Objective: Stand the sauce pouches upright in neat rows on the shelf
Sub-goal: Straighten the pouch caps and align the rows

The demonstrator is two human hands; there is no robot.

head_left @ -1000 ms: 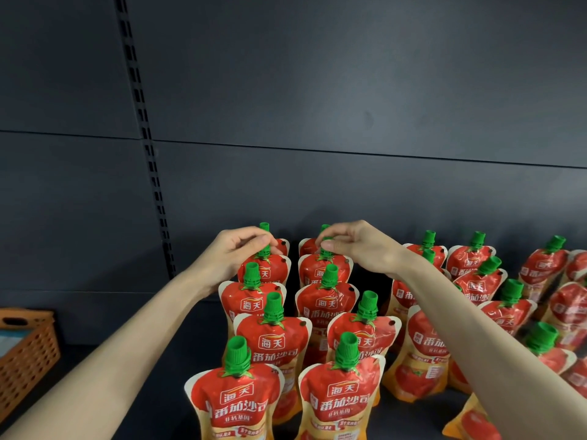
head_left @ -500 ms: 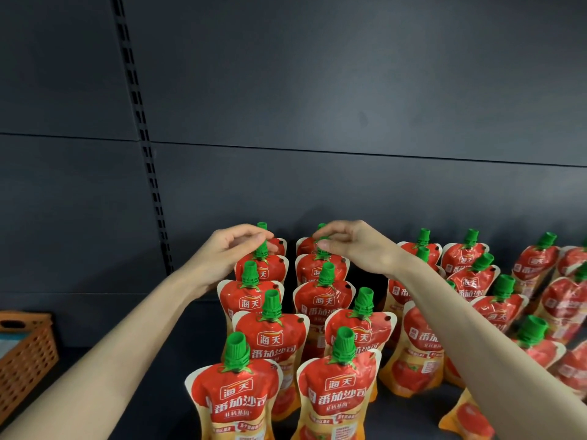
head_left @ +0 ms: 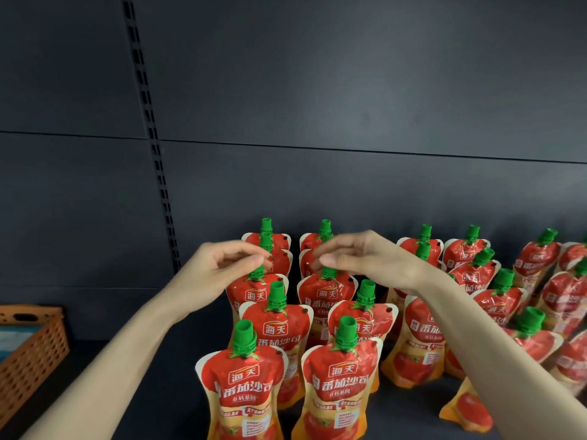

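Note:
Several red sauce pouches with green caps stand upright in two columns on the dark shelf. My left hand pinches the cap of the left column's third pouch from the front between thumb and fingertips. My right hand reaches in from the right, and its thumb and fingertips close on the cap of the neighbouring pouch. The hands hide both cap tops. Two more pouches stand behind each held one. The nearest pair stands at the front.
More pouches stand crowded to the right, some leaning, partly behind my right forearm. An orange perforated basket sits at the far left of the shelf. A slotted upright runs down the dark back panel.
Both hands have left the caps of the row further back and come toward me onto the caps of the row in front of it. The view has shifted slightly.

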